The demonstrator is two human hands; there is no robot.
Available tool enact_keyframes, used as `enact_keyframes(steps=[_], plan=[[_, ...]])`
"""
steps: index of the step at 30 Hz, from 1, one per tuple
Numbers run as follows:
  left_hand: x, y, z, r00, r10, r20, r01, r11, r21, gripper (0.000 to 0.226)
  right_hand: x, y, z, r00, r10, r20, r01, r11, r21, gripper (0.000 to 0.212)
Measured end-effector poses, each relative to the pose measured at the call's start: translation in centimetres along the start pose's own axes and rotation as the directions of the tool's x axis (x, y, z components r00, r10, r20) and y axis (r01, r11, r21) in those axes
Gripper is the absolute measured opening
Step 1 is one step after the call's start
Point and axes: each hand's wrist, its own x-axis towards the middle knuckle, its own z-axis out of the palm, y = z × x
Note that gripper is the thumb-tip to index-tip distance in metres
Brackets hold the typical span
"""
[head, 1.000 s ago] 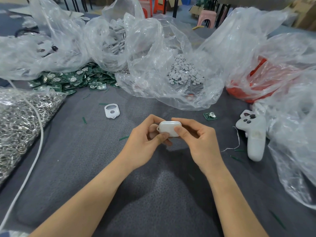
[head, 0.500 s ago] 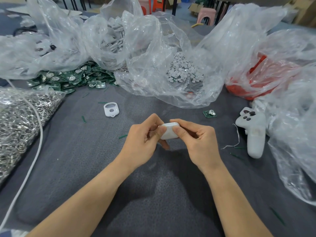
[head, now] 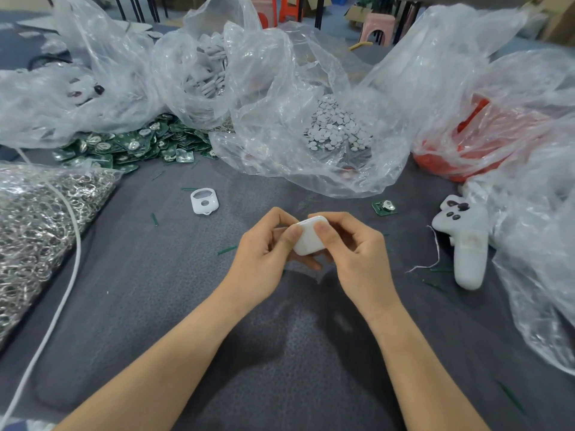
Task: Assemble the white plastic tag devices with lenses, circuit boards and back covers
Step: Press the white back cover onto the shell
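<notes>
Centre of frame: tag [head: 309, 236] held above the grey cloth [head: 155, 290], clear of it, tilted, smooth white face toward the camera; left hand [head: 264, 253] grasps its left edge, thumb on top, fingers curled beneath; right hand [head: 357, 253] grasps its right side, thumb pressed on the upper face, fingers curled behind; the underside of the tag is hidden.

Left of centre, above the hands: one open white shell [head: 203, 201] lying on the cloth, apart from the hands; right of centre: single green board [head: 384, 207] on the cloth, just below the clear bag's edge.

Upper left: heap of green boards [head: 130, 149] partly under clear plastic; upper centre: clear bag holding small grey discs [head: 337, 129]; behind it, a second bag of white parts [head: 208, 73], detail unclear.

Left edge: bag of metal rings [head: 37, 219]; a white cord [head: 62, 306] runs across it down to the lower left corner.

Right: white controller [head: 466, 244] on the cloth, dark buttons at its upper end; upper right: red bag [head: 485, 141] under clear plastic.

Small green offcuts scattered over the cloth.
</notes>
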Motion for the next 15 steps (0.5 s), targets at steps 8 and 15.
enact_keyframes(steps=[8,15], plan=[[-0.51,-0.07,0.09,0.991,-0.059,0.117,0.045,0.993,0.113,0.033,-0.33,0.04,0.39,0.995,0.000,0.103,0.010,0.996,-0.088,0.019],[-0.62,0.11,0.07,0.997,-0.013,0.082,0.006,0.997,0.081,0.027,-0.49,0.13,0.48,0.990,0.029,0.140,-0.027,1.000,-0.016,0.016]])
